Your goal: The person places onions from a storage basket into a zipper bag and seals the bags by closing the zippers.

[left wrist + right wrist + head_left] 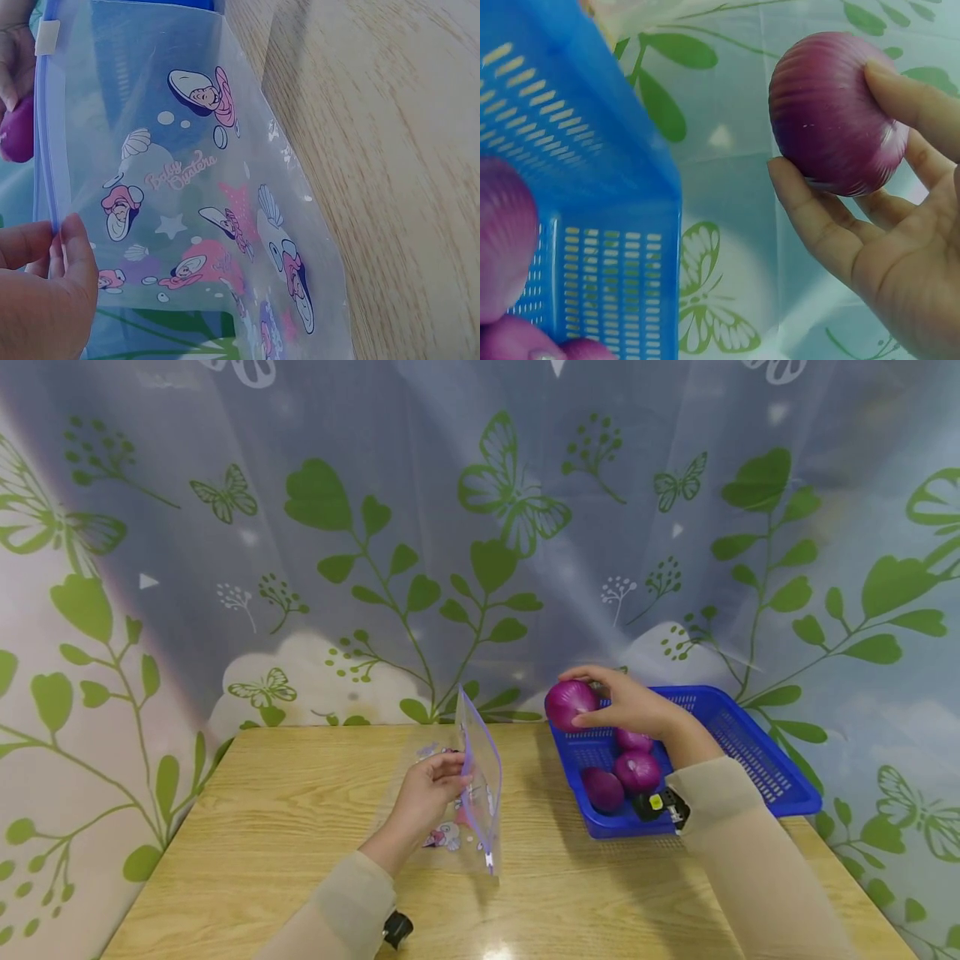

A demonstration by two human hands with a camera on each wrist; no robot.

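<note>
Where the bag [191,180] was pinched: zip edge [46,150], by the left hand [423,792]
Onion [570,706]: was gripped by the curled right hand [637,706] near the basket [750,758]

The head view looks forward and down from above; closer wrist views share the held onion [825,112]

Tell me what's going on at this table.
A person is handling onions and a bag. The right hand grips a round, purple onion near the far left corner of a blue, perforated plastic basket, where three more purple onions show. The left hand pinches a clear, printed plastic bag by its purple zip edge.
</note>
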